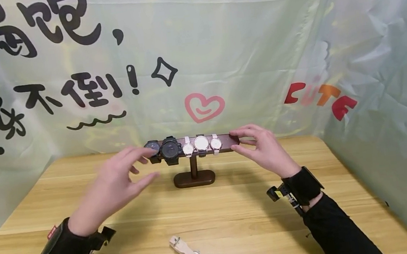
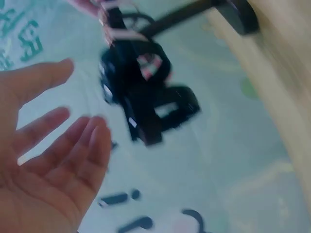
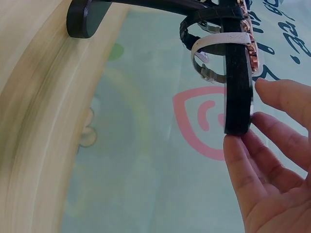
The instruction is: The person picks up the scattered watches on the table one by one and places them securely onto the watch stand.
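A dark brown watch display stand [image 1: 195, 178] stands on the table, its bar carrying several watches. At the bar's left end are two black watches [image 1: 170, 149]; farther right are two white-strapped watches [image 1: 215, 143] and, between them, a dark-strapped watch [image 1: 201, 143] with a pale dial. My right hand [image 1: 263, 147] holds the bar's right end between thumb and fingers, its fingertips right at the end [image 3: 238, 121]. Near the left end, my left hand [image 1: 118, 177] is held with fingers spread and nothing in it; in the left wrist view its palm [image 2: 53, 174] faces the black watches.
A beige-strapped watch [image 1: 186, 252] lies on the wooden table [image 1: 245, 219] near its front edge. Behind and beside the table hang pale printed cloths [image 1: 239, 46] with lettering and a pink heart. Both wrists wear black bands [image 1: 304, 185] with small cameras.
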Demonstrator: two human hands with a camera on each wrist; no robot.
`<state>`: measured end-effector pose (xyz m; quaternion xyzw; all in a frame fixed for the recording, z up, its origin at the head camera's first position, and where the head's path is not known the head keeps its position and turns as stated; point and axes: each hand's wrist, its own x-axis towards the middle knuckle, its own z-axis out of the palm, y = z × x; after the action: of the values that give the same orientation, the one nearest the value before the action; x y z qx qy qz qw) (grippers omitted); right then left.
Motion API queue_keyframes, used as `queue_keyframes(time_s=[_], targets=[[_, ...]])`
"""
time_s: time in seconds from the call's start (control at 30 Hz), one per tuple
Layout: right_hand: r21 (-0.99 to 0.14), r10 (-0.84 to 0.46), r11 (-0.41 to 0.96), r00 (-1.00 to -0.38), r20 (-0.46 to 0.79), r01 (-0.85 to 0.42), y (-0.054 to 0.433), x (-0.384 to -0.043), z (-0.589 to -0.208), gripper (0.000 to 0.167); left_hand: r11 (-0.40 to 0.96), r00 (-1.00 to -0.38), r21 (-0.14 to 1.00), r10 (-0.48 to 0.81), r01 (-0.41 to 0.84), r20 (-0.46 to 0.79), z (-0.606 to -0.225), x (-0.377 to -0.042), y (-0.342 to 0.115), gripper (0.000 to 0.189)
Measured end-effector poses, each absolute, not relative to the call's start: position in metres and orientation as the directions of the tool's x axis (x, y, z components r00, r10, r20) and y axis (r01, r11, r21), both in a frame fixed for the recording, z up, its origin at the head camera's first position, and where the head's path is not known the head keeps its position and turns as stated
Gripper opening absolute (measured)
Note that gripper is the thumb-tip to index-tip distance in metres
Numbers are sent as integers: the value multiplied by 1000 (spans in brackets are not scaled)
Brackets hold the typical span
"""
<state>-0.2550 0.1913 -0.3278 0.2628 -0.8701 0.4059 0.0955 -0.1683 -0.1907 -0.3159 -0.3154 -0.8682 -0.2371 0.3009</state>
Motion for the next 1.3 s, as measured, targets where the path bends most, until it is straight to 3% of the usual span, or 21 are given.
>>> queue_keyframes(time_s=[0.13, 0.53, 0.77, 0.93, 1.17, 1.3], targets=[[-607, -388, 549, -819, 424, -574, 192, -253, -325, 38, 621, -551, 137, 545, 772, 632, -318, -154, -173, 45], [-464, -484, 592, -751, 449, -659, 186, -229, -305, 28, 509, -516, 93, 826, 856, 228, -332, -117, -138, 38], [-412, -570, 626, -749, 337, -662, 185, -206, -288, 32, 490, -506, 147, 857, 859, 96, -345, -113, -128, 46], [-389, -650, 615, -720, 242, -686, 178, -192, -282, 32, 523, -530, 110, 847, 845, 36, -349, -111, -123, 42], [-341, -760, 554, -628, 165, -760, 167, -179, -282, 29, 519, -524, 105, 851, 849, 37, -357, -111, -120, 36], [-362, -781, 532, -609, 140, -765, 164, -176, -284, 29, 514, -523, 136, 851, 847, 46, -361, -112, -119, 33]])
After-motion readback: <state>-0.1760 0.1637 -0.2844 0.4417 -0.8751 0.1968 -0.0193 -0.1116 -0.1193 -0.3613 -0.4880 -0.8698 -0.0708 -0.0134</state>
